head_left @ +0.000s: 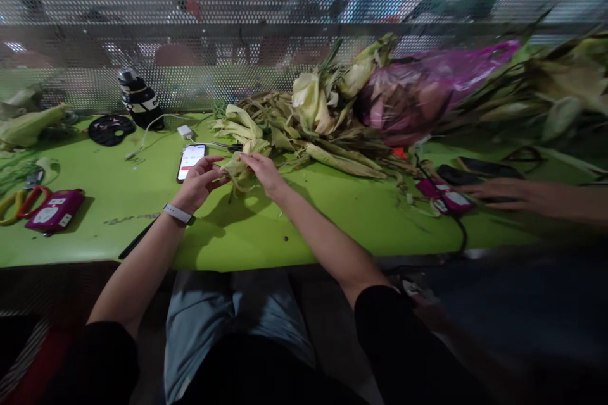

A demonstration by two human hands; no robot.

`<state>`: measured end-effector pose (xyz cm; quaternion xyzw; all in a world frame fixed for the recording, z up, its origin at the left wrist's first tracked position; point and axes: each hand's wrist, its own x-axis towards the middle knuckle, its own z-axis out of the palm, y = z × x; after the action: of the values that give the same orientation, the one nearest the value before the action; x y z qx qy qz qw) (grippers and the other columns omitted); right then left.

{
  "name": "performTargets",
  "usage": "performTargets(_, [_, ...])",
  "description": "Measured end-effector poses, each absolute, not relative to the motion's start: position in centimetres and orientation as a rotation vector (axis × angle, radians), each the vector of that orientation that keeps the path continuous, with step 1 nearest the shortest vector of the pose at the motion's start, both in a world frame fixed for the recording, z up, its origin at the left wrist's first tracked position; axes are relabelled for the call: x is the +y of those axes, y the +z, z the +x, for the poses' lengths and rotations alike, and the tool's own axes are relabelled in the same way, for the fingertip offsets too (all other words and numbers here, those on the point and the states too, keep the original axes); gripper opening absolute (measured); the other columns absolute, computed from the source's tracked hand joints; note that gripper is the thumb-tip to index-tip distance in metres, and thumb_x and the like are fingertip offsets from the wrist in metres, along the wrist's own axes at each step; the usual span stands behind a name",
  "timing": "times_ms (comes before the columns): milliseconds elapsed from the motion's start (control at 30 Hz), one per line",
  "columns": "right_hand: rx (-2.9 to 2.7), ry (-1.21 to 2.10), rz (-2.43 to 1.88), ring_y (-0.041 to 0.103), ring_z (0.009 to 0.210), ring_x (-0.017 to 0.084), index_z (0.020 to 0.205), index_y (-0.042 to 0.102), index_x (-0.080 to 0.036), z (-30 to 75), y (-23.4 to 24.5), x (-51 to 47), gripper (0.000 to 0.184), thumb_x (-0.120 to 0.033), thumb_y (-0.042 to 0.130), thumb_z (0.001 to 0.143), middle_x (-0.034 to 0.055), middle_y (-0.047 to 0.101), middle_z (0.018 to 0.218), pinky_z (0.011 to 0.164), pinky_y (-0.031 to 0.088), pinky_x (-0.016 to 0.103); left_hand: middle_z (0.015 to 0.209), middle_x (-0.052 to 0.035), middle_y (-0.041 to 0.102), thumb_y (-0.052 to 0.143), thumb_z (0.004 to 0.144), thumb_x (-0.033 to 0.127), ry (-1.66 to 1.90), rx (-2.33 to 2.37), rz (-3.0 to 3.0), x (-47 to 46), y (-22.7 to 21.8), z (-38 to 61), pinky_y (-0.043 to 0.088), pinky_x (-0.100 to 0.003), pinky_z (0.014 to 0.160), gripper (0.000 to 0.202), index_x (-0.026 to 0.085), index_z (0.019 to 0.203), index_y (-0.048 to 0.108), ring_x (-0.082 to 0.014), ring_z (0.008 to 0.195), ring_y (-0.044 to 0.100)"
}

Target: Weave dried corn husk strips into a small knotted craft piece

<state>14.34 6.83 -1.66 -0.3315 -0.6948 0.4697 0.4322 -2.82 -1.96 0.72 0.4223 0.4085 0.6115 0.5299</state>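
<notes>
Low over the green table (247, 247), both my hands are at a pale green corn husk (237, 169) with thin strands hanging down. My left hand (200, 182), a banded watch on its wrist, has its curled fingertips on the husk's left side. From the right, my right hand (262, 171) pinches the husk's upper edge between thumb and fingers. Directly behind lies a heap of corn husks (285, 117), some fresh and pale, others dry and brown. A lit phone (190, 162) rests beside my left hand. Scissors (232, 147) are partly hidden by the husks.
A pink plastic bag (403, 98) sits among the husks. Left stand a black bottle (140, 99), a purple box (56, 211) and orange-yellow scissors (23, 204). At right, another person's hand (503, 192) reaches in near a second purple box (444, 195). A perforated metal screen (266, 6) rises behind.
</notes>
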Motion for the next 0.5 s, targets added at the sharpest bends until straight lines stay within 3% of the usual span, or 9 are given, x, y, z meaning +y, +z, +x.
performTargets(133, [-1.554, 1.378, -0.797, 0.061, 0.075, 0.015, 0.104, 0.063, -0.021, 13.8, -1.7, 6.2, 0.043, -0.059, 0.054, 0.085, 0.0033, 0.067, 0.088, 0.069, 0.051, 0.028, 0.075, 0.0035, 0.058, 0.076, 0.067, 0.014, 1.456, 0.962, 0.972, -1.9, 0.5, -2.9, 0.059, -0.034, 0.082, 0.029, 0.018, 0.093, 0.064, -0.0108, 0.075, 0.063])
performTargets(500, [-1.682, 0.859, -0.865, 0.054, 0.080, 0.017, 0.091, 0.060, -0.022, 13.8, -1.0, 5.1, 0.044, -0.057, 0.034, 0.096, 0.0036, 0.059, 0.084, 0.079, 0.045, 0.029, 0.070, 0.0049, 0.059, 0.072, 0.065, 0.009, 1.420, 0.961, 0.965, -1.9, 0.5, -2.5, 0.055, -0.030, 0.082, 0.024, 0.018, 0.085, 0.062, -0.0090, 0.072, 0.061])
